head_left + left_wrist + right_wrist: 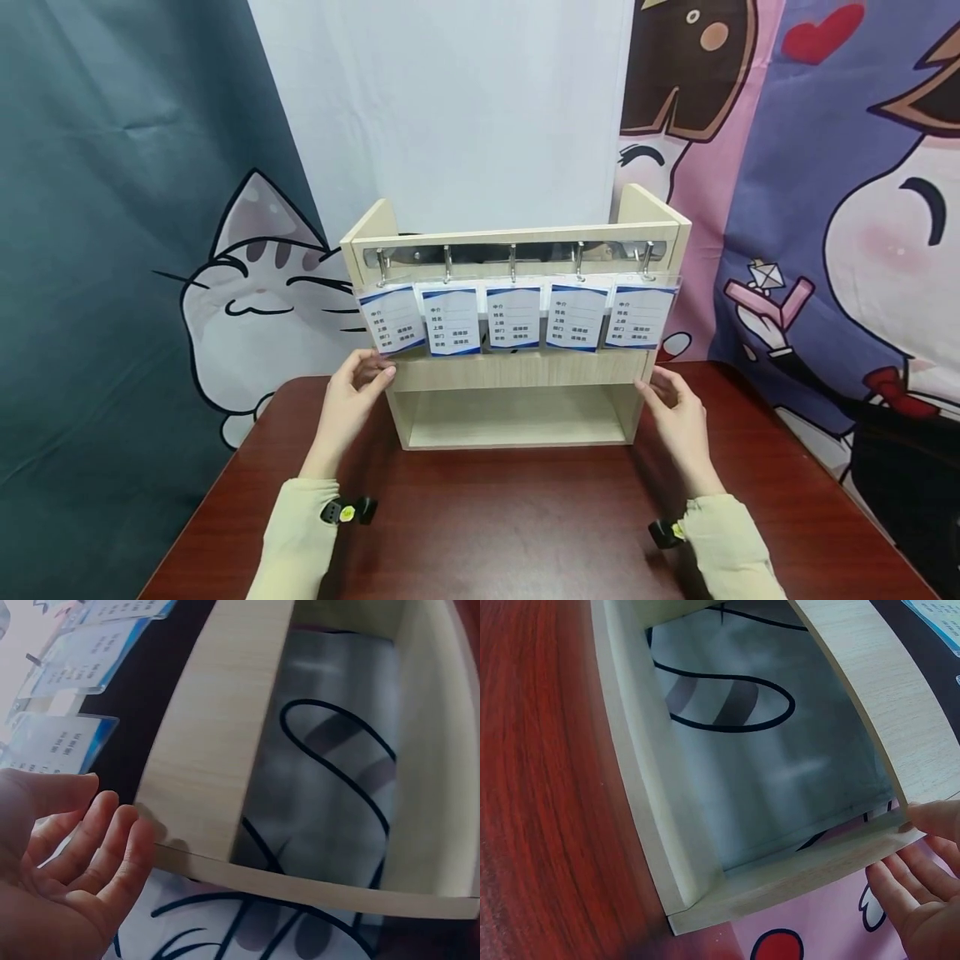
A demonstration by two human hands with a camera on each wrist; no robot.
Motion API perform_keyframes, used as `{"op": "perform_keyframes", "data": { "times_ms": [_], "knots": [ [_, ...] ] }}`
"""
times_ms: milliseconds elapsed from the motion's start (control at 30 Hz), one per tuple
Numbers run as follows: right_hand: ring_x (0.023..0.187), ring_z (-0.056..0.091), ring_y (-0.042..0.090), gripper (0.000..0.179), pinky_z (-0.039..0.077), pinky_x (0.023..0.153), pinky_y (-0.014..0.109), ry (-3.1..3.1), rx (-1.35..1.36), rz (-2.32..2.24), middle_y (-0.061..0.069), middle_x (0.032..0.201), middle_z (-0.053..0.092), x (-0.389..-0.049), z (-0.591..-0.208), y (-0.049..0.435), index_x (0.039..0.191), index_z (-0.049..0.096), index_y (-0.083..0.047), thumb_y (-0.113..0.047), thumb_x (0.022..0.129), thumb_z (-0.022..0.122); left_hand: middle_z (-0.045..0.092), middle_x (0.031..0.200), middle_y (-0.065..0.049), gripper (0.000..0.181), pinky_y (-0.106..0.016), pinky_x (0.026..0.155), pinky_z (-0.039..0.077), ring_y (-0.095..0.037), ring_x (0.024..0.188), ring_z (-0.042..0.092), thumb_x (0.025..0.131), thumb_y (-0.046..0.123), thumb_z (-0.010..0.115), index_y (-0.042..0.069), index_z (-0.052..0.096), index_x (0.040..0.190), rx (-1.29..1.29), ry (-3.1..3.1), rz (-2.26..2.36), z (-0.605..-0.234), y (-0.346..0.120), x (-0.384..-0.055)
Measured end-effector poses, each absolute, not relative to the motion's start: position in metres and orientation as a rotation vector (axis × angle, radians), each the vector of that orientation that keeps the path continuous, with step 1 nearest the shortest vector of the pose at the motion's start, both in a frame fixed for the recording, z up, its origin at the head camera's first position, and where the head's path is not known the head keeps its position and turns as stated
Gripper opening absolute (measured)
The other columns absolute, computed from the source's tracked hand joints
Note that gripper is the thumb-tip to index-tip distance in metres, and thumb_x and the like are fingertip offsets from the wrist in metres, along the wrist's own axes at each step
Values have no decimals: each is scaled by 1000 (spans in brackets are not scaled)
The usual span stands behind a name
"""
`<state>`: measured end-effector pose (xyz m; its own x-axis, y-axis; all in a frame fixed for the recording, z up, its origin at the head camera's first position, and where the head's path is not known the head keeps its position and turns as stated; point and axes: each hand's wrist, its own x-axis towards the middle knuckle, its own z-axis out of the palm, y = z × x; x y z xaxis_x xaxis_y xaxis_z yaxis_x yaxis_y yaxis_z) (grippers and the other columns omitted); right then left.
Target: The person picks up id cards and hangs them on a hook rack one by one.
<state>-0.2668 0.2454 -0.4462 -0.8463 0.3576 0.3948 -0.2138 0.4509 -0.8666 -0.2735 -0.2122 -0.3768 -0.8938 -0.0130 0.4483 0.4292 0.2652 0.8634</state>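
Note:
A pale wooden rack [517,375] stands upright on the table, with a row of several metal hooks [513,262] on its front. From the hooks hang clear-sleeved badge cards [513,317] with blue edges and printed text. My left hand [352,392] is at the rack's left side, just below the leftmost card. In the left wrist view its fingers are loosely bent, with fingertips [142,821] right at the front board's corner. On the opposite side, my right hand [675,408] holds the rack's edge, thumb at the front board [930,697] and fingers along the outer side.
The rack's lower opening [517,417] faces me, with its back panel seen through it. Dark red tabletop [510,525] extends in front. Behind hang a white cloth [450,108] and cartoon-printed curtains [795,208]. Small cameras sit on both wrists.

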Motion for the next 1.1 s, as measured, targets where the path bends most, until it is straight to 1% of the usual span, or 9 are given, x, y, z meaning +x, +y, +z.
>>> {"op": "perform_keyframes", "data": {
  "times_ms": [100,233,400,533,667,767,900,1033,1100],
  "knots": [
    [94,55,-17,43,43,78,4,-2189,-112,1390,17,124,69,-267,-449,248,134,62,-6,-24,96,72,67,115,-26,27,-16,80,54,-6,94,64,98,8,67,-5,60,120,-374,-2179,-1648,-385,-214,-271],
    [95,54,-17,43,44,78,4,-2222,-109,1376,16,125,68,-267,-453,252,135,61,-7,-28,98,70,68,112,-22,26,-19,77,55,-7,92,64,98,11,68,-3,63,119,-383,-2195,-1585,-402,-218,-271],
    [94,53,-17,42,44,77,4,-2254,-104,1355,15,124,69,-267,-459,256,134,62,-7,-28,98,69,68,109,-18,24,-18,74,55,-6,89,64,97,10,69,-2,64,117,-330,-2241,-1523,-419,-222,-268],
    [92,52,-19,40,43,78,4,-2257,-93,1332,16,122,70,-267,-462,258,132,62,-6,-24,98,70,68,112,-18,25,-18,74,55,-8,90,64,97,10,70,-2,64,118,-283,-2254,-1547,-428,-222,-266],
    [91,52,-21,38,42,78,4,-2255,-79,1300,16,120,71,-267,-465,260,131,63,-6,-22,97,70,68,114,-18,26,-20,76,55,-14,93,65,96,10,70,-2,63,119,-278,-2272,-1540,-436,-220,-266],
    [90,53,-21,37,41,79,3,-2263,-62,1289,16,119,71,-267,-469,261,130,63,-5,-21,98,70,69,113,-15,24,-22,77,54,-17,95,65,96,10,71,1,65,117,-257,-2299,-1521,-441,-219,-265],
    [91,53,-21,36,42,79,2,-2280,-32,1295,17,118,71,-265,-474,261,130,63,-4,-18,98,70,69,110,-11,22,-22,79,52,-16,95,65,95,11,72,4,66,115,-229,-2338,-1498,-448,-220,-267],
    [91,54,-21,36,42,78,1,-2292,-4,1283,17,118,71,-264,-478,263,131,62,-3,-16,98,69,69,109,-9,22,-22,79,51,-13,94,64,96,11,71,4,66,116,-226,-2358,-1470,-452,-220,-269],
    [91,55,-19,36,42,79,1,-2300,7,1271,17,117,71,-264,-479,264,130,62,-4,-17,98,69,69,109,-9,21,-22,80,51,-14,95,64,96,10,70,4,66,116,-223,-2354,-1472,-453,-220,-269]
  ]
}}
